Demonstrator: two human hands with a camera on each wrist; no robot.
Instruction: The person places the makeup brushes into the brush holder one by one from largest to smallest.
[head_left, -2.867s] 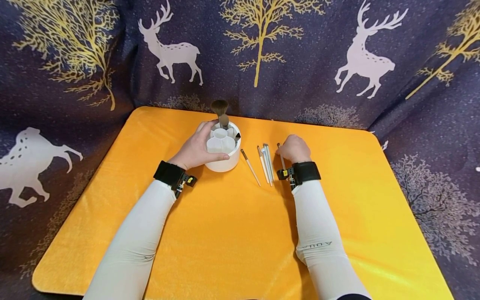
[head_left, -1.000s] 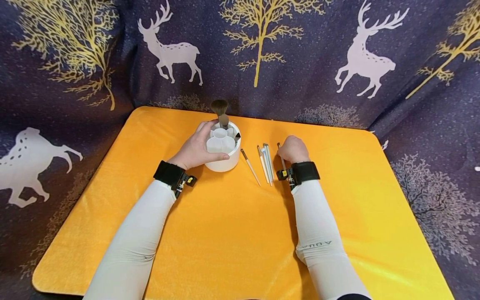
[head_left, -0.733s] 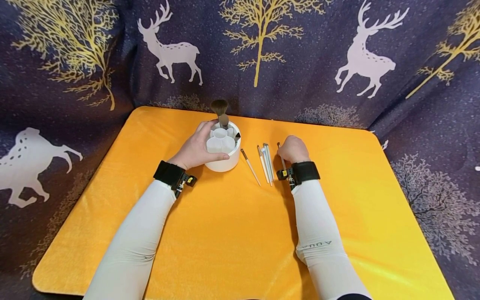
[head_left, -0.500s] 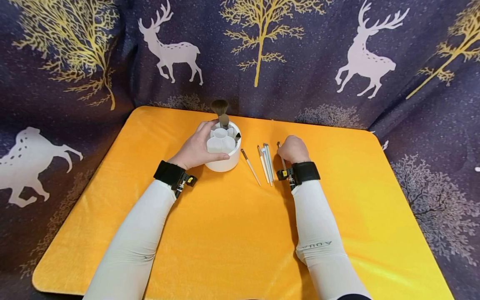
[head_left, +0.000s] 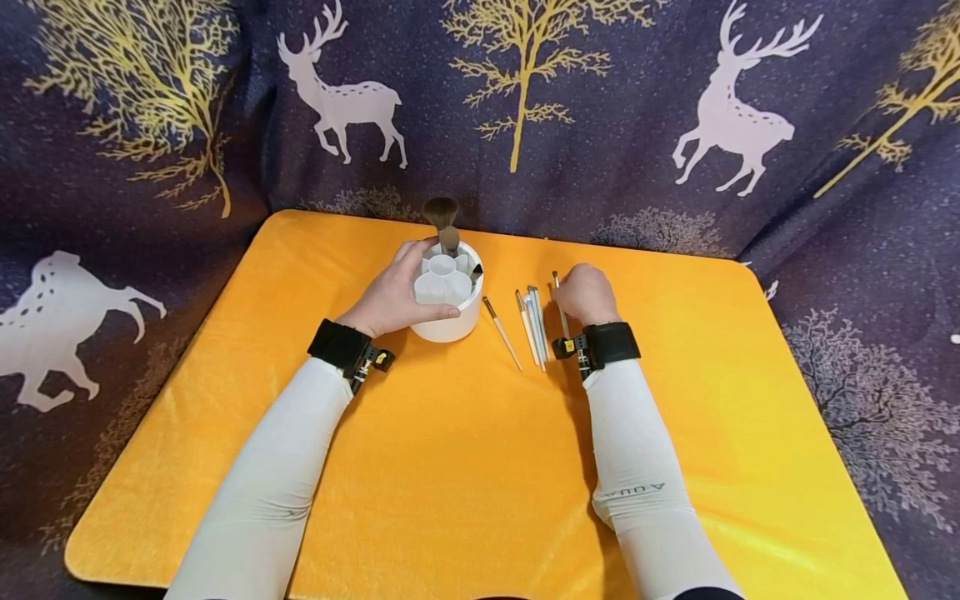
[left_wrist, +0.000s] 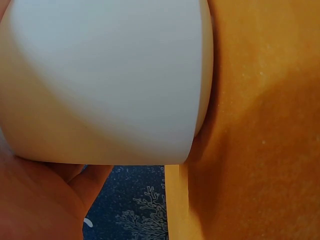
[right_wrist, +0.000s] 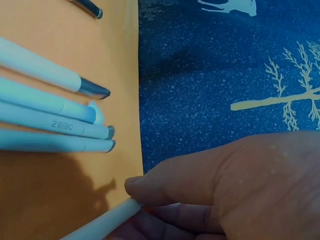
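My left hand (head_left: 393, 296) grips the side of a white round brush holder (head_left: 448, 325) with petal-shaped compartments. A large fluffy makeup brush (head_left: 440, 212) and a smaller one (head_left: 449, 239) stand at its back, and a dark-tipped brush (head_left: 476, 273) leans at its right. In the left wrist view the holder's smooth wall (left_wrist: 115, 85) fills much of the frame. My right hand (head_left: 587, 293) pinches a thin white makeup brush (right_wrist: 107, 220) between thumb and fingers. Its dark tip points away from me in the head view; in the right wrist view the hand hides that end.
Several slim makeup brushes (head_left: 533, 329) lie close together between the holder and my right hand. One more brush (head_left: 502, 333) lies slanted nearer the holder. Beyond the far edge of the orange table (head_left: 442, 467) hangs a dark curtain (head_left: 600, 192) with deer and trees.
My right hand and the brush in it have shifted slightly up and away from me, with more of the brush tip showing. The left hand and the holder stay in place.
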